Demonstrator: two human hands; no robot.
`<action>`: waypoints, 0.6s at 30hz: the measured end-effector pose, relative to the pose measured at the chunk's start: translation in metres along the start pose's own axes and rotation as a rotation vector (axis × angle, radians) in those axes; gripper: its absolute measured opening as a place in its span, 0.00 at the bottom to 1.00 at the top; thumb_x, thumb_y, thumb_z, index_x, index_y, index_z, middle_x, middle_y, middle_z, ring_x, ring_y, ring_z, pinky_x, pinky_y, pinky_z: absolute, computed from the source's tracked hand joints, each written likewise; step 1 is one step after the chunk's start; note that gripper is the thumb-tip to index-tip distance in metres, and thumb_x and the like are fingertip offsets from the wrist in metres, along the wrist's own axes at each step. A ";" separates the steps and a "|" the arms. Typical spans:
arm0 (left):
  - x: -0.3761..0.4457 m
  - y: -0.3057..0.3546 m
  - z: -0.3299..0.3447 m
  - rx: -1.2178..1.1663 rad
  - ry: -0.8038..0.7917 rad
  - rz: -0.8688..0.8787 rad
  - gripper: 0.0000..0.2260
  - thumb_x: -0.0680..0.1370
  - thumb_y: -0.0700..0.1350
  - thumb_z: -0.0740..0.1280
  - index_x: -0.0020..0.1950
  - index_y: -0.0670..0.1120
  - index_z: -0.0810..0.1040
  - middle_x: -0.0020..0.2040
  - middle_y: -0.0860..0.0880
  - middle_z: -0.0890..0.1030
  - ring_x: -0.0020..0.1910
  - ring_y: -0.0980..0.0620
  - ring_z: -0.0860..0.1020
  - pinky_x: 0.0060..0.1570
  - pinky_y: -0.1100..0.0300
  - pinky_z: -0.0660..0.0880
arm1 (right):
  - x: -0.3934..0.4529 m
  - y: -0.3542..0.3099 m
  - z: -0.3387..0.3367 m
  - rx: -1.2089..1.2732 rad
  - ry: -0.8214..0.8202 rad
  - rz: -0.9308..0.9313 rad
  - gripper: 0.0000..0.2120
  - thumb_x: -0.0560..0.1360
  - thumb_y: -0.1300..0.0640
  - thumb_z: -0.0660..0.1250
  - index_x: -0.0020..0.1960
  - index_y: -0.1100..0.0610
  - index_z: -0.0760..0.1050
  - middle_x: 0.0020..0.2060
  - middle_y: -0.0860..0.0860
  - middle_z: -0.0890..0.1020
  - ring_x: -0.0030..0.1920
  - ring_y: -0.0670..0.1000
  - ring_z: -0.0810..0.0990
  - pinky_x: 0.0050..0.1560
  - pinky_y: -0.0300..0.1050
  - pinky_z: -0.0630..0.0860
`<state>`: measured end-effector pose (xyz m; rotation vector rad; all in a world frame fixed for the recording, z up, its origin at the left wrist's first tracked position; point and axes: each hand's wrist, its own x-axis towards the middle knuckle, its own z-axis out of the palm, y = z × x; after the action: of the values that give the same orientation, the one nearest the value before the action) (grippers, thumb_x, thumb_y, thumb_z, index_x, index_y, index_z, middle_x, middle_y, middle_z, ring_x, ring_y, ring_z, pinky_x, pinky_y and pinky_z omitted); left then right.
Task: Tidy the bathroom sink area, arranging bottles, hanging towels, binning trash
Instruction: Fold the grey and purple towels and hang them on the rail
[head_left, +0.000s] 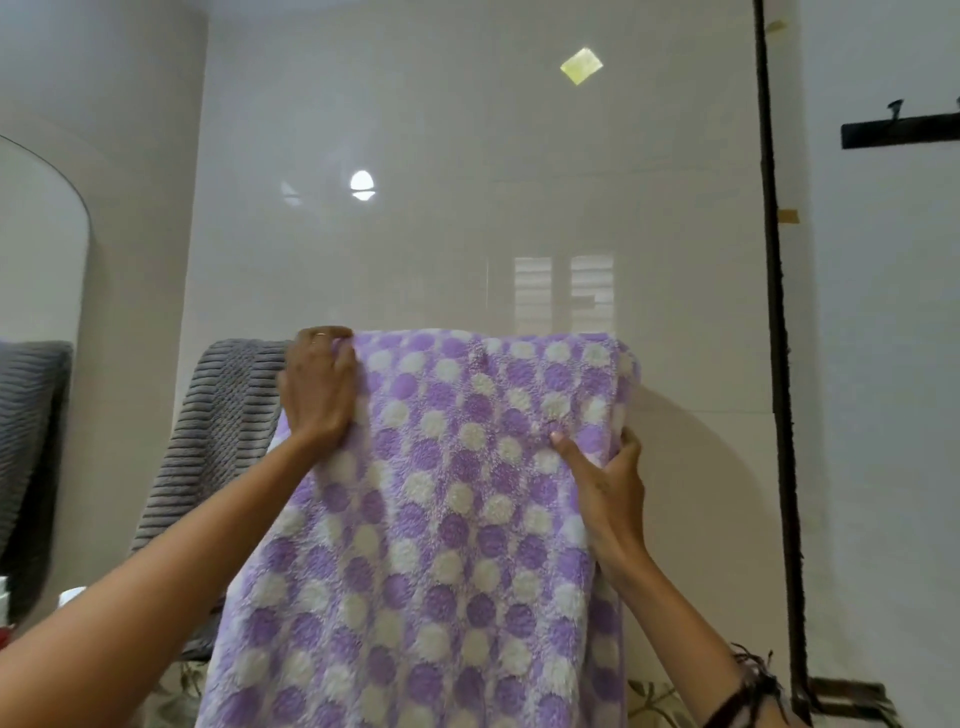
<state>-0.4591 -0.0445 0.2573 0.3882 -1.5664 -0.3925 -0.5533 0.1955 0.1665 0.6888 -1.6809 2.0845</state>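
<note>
A purple towel (447, 519) with white dots hangs draped over a rail on the glossy tiled wall; the rail itself is hidden under it. My left hand (319, 387) grips the towel's upper left corner at the fold. My right hand (605, 483) holds the towel's right edge lower down, thumb pressed on the front. A grey ribbed towel (218, 431) hangs just left of the purple one, partly behind my left hand.
A mirror (36, 270) at far left reflects the grey towel. A black vertical strip (776, 364) runs down the wall on the right, with a black hook rack (898, 130) beyond it. Small white containers (70, 595) peek out at lower left.
</note>
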 end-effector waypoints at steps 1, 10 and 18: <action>0.003 -0.002 -0.002 -0.041 0.010 -0.141 0.14 0.77 0.45 0.58 0.59 0.44 0.77 0.62 0.39 0.73 0.60 0.41 0.72 0.60 0.50 0.67 | -0.003 0.000 -0.002 0.013 -0.019 0.013 0.32 0.70 0.46 0.71 0.68 0.55 0.64 0.60 0.51 0.77 0.58 0.54 0.78 0.55 0.47 0.74; 0.015 -0.003 -0.045 -0.526 -0.532 -0.636 0.10 0.75 0.52 0.65 0.43 0.47 0.78 0.36 0.46 0.78 0.30 0.48 0.75 0.31 0.60 0.73 | 0.003 -0.036 -0.010 -0.151 0.077 -0.200 0.14 0.76 0.57 0.64 0.61 0.59 0.71 0.56 0.56 0.80 0.55 0.58 0.79 0.56 0.50 0.75; 0.065 0.033 -0.042 -0.651 -0.478 -0.489 0.06 0.78 0.42 0.63 0.44 0.41 0.77 0.27 0.50 0.81 0.26 0.56 0.78 0.28 0.67 0.75 | 0.105 -0.125 -0.005 -0.386 0.004 -0.210 0.20 0.77 0.53 0.60 0.64 0.63 0.70 0.62 0.60 0.76 0.60 0.61 0.75 0.51 0.44 0.70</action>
<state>-0.4191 -0.0473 0.3316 0.1631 -1.6782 -1.4131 -0.5681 0.2262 0.3260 0.6975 -1.8479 1.5581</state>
